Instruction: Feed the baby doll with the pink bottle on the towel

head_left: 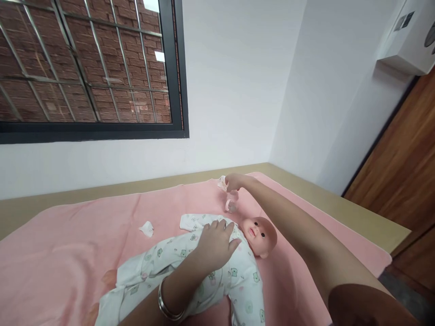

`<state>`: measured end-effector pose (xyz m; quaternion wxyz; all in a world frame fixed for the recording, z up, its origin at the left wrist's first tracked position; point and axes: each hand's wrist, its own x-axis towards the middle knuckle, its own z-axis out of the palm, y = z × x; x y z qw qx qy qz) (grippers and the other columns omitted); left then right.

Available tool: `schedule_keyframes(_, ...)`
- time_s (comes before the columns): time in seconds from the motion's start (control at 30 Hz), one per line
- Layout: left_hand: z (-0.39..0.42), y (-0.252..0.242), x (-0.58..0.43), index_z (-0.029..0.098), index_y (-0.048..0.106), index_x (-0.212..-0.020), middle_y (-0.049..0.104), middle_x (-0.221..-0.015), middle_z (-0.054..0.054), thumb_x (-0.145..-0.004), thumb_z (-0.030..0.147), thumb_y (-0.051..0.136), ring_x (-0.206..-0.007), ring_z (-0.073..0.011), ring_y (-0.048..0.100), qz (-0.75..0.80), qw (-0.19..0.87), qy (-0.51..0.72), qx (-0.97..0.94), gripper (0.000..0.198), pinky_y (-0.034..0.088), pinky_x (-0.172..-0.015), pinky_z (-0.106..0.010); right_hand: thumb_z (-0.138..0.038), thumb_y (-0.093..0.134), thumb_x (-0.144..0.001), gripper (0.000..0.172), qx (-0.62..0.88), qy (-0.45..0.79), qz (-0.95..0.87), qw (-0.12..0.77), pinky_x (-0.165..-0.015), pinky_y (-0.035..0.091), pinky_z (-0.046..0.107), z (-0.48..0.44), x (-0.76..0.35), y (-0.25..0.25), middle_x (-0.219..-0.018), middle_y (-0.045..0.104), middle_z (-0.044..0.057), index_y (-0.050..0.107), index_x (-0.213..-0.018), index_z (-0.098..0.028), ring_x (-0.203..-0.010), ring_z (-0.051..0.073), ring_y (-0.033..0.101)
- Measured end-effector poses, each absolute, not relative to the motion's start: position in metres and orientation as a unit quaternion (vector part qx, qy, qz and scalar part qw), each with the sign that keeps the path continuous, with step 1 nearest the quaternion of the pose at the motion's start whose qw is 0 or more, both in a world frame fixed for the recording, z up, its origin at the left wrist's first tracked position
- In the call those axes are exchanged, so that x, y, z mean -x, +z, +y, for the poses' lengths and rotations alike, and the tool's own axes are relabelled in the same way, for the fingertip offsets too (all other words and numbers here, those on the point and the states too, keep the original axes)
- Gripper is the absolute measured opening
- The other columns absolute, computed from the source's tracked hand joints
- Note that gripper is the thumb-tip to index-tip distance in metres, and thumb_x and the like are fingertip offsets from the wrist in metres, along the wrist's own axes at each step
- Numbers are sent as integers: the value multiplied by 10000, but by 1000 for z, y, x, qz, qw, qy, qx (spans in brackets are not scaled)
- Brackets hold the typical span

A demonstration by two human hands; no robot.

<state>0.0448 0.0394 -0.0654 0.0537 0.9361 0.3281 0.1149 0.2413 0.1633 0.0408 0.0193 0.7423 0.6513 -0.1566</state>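
A baby doll (258, 236) lies on its back, dressed in a white suit (204, 283) printed with small green and pink figures. My left hand (217, 244) rests flat on the doll's chest, fingers spread, a silver bangle on the wrist. Stretched past the doll's head, my right hand (234, 182) has its fingers curled around a small white patterned piece (222, 183), which looks like cloth. Just below that hand is a pink, partly see-through object (231, 202) that I cannot clearly make out. A small crumpled white piece (147, 229) lies left of the doll.
A pink sheet (78, 231) covers most of the tan tabletop (295, 185). White walls (234, 81) stand behind and to the right. A dark-framed barred window (180, 68) is at the upper left, with a wooden panel (394, 163) at the right.
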Motion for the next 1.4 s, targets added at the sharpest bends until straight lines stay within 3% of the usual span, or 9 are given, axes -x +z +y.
schedule_keyframes(0.2, 42, -67, -45, 177, 566, -1348, 603, -1321, -117, -1010, 413, 590, -1179, -275, 612, 321, 57, 119, -938, 413, 521, -1001, -518, -201, 564, -754, 568, -771, -170, 610, -65, -674, 553, 286, 155, -285, 44, -1371, 522, 178, 506, -1304, -76, -989, 215, 624)
schedule_keyframes(0.33, 41, -69, -45, 181, 557, -1362, 611, -1303, -114, -1012, 416, 587, -1173, -273, 615, 320, 56, 130, -937, 422, 523, -999, -516, -254, 626, -767, 627, -797, -170, 572, -93, -636, 515, 269, 142, -320, 28, -1317, 549, 177, 442, -1339, -77, -846, 173, 640)
schedule_keyframes(0.5, 41, -71, -45, 183, 567, -1350, 608, -1314, -115, -1010, 410, 590, -1169, -270, 617, 320, 55, 134, -936, 409, 522, -1001, -515, -265, 597, -786, 484, -761, -218, 596, -135, -701, 545, 189, 130, -330, 9, -1270, 596, 107, 504, -1242, -132, -846, 81, 644)
schedule_keyframes(0.7, 42, -72, -45, 182, 560, -1359, 603, -1325, -117, -1009, 409, 593, -1174, -272, 616, 320, 47, 135, -937, 419, 522, -1004, -518, -262, 643, -700, 499, -733, -184, 646, -103, -579, 438, 190, 142, -307, 5, -1138, 647, 62, 567, -1186, -177, -731, 83, 594)
schedule_keyframes(0.9, 42, -73, -45, 182, 562, -1357, 608, -1315, -115, -1010, 406, 593, -1166, -269, 620, 316, 37, 136, -938, 414, 527, -997, -512, -256, 684, -670, 496, -715, -148, 678, -77, -613, 410, 195, 156, -294, 9, -1185, 627, 59, 604, -1155, -189, -839, 116, 589)
schedule_keyframes(1.13, 43, -75, -45, 178, 563, -1353, 614, -1299, -114, -1007, 416, 595, -1162, -269, 621, 314, 37, 138, -938, 421, 529, -992, -510, -271, 689, -734, 511, -704, -177, 682, -86, -626, 478, 240, 147, -289, 32, -1238, 613, 89, 557, -1218, -172, -702, 84, 599)
schedule_keyframes(1.3, 43, -74, -45, 178, 567, -1347, 616, -1296, -113, -1009, 414, 593, -1154, -266, 624, 314, 39, 140, -938, 413, 531, -988, -505, -307, 628, -813, 492, -698, -213, 656, -193, -774, 537, 218, 133, -315, 41, -1314, 579, 103, 515, -1272, -170, -885, 92, 651)
schedule_keyframes(1.4, 43, -74, -45, 179, 574, -1338, 612, -1305, -113, -1007, 411, 596, -1160, -266, 621, 314, 39, 141, -938, 404, 527, -994, -507, -391, 596, -847, 591, -756, -110, 628, -150, -836, 516, 237, 132, -338, 17, -1378, 539, 150, 457, -1368, -149, -1059, 150, 629)
